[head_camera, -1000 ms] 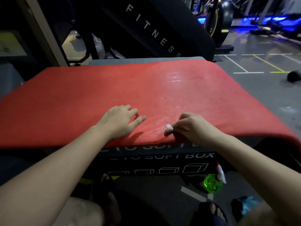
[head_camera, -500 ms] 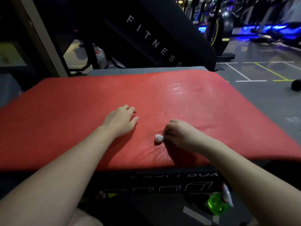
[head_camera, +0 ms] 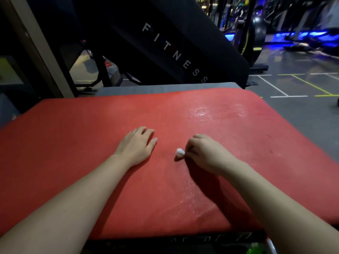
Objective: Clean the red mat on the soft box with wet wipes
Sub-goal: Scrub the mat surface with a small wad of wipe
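The red mat (head_camera: 73, 143) covers the top of the black soft box (head_camera: 211, 239), whose front edge shows at the bottom. My right hand (head_camera: 205, 153) grips a small bunched white wet wipe (head_camera: 180, 152) and holds it against the mat near the middle; only the wipe's tip sticks out of my fingers. My left hand (head_camera: 136, 144) rests flat on the mat just left of it, fingers straight. Wet shiny streaks (head_camera: 201, 110) run across the mat's right half and down toward the front edge.
A black slanted panel (head_camera: 174, 52) reading FITNESS rises behind the box. A grey pad (head_camera: 165, 88) lies at the mat's far edge. A green spray bottle (head_camera: 255, 250) peeks out at the bottom right. Gym machines and marked floor (head_camera: 293, 85) lie to the right.
My right hand has slid the wipe from the mat's front edge away toward the middle. My left hand stayed pressed on the mat. The view tilted up, hiding most of the box front.
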`<action>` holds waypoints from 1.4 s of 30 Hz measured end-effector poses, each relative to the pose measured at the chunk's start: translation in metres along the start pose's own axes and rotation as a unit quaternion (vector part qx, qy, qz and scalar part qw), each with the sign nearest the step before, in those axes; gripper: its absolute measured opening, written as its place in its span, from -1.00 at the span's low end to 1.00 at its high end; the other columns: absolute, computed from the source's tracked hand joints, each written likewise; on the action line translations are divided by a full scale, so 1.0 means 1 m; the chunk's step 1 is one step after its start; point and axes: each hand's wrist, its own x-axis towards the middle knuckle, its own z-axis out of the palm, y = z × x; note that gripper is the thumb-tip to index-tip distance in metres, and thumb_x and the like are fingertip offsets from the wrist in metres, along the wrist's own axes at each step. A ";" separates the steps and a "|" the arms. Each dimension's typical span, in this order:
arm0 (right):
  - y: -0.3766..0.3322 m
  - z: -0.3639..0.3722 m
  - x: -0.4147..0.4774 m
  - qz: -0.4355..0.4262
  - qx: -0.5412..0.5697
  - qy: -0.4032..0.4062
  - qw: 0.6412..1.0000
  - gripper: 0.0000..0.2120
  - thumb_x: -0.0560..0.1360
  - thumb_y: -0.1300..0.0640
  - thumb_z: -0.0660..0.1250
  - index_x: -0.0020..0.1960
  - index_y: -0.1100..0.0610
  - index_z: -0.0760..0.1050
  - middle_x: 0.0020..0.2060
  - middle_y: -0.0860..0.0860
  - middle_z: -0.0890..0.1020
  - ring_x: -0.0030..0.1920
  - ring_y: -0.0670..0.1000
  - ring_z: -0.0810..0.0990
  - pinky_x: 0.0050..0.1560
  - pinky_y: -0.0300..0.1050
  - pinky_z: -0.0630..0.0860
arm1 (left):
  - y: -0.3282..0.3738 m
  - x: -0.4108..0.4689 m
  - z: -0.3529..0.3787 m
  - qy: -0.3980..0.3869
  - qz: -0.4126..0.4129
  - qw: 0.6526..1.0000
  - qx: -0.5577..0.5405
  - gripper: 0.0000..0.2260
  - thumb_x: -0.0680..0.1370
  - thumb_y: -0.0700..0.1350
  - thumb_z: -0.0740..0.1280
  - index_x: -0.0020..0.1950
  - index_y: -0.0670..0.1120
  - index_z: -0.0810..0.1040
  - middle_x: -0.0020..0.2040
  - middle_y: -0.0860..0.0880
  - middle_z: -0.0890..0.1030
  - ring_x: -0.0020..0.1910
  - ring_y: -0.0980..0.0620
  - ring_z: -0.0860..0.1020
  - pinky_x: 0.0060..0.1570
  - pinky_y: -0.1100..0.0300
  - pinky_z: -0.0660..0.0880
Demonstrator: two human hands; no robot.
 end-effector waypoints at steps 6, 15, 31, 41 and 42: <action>0.009 -0.017 0.021 0.012 0.014 -0.080 0.997 -0.85 0.50 -0.07 0.37 -0.09 0.00 0.64 -0.21 -0.11 0.56 -0.13 -0.05 0.55 -0.13 -0.19 0.43 | -0.008 0.018 0.019 -0.016 -0.006 1.000 -0.019 -0.44 0.68 0.24 0.04 0.64 0.06 0.21 0.66 -0.04 0.15 0.64 0.01 0.06 0.61 -0.11 -0.08; 0.029 0.000 0.041 0.023 0.043 -0.031 0.998 -0.95 0.50 0.06 0.40 -0.13 0.02 0.57 -0.20 -0.09 0.54 -0.15 -0.02 0.54 -0.19 -0.23 0.31 | -0.012 0.021 0.027 -0.020 0.012 1.000 -0.020 -0.44 0.69 0.24 -0.02 0.67 0.09 0.10 0.68 0.03 0.05 0.65 0.08 -0.05 0.61 -0.09 -0.14; 0.068 -0.022 0.156 0.028 -0.042 -0.128 0.991 -0.68 0.43 -0.18 0.31 -0.07 0.05 0.63 -0.16 0.01 0.69 -0.14 0.04 0.62 -0.19 -0.15 0.43 | -0.016 0.025 0.032 -0.021 0.008 1.000 -0.020 -0.27 0.52 0.37 -0.26 0.67 0.17 -0.03 0.68 0.11 -0.08 0.62 0.20 -0.21 0.62 -0.03 -0.18; 0.105 -0.031 0.194 0.067 0.043 -0.216 0.973 -0.77 0.40 -0.18 0.47 -0.16 -0.02 0.65 -0.27 -0.03 0.69 -0.31 -0.10 0.55 -0.26 -0.13 0.45 | -0.016 0.026 0.031 -0.030 0.003 1.000 -0.008 -0.29 0.51 0.38 -0.29 0.66 0.21 -0.11 0.66 0.17 -0.18 0.59 0.24 -0.29 0.61 0.00 -0.20; 0.108 -0.031 0.197 0.066 0.045 -0.221 0.972 -0.75 0.39 -0.20 0.46 -0.16 -0.03 0.65 -0.27 -0.03 0.69 -0.32 -0.10 0.55 -0.27 -0.14 0.45 | -0.015 0.026 0.031 -0.031 0.002 0.999 -0.006 -0.29 0.52 0.38 -0.29 0.66 0.22 -0.12 0.66 0.17 -0.20 0.59 0.25 -0.30 0.61 0.00 -0.20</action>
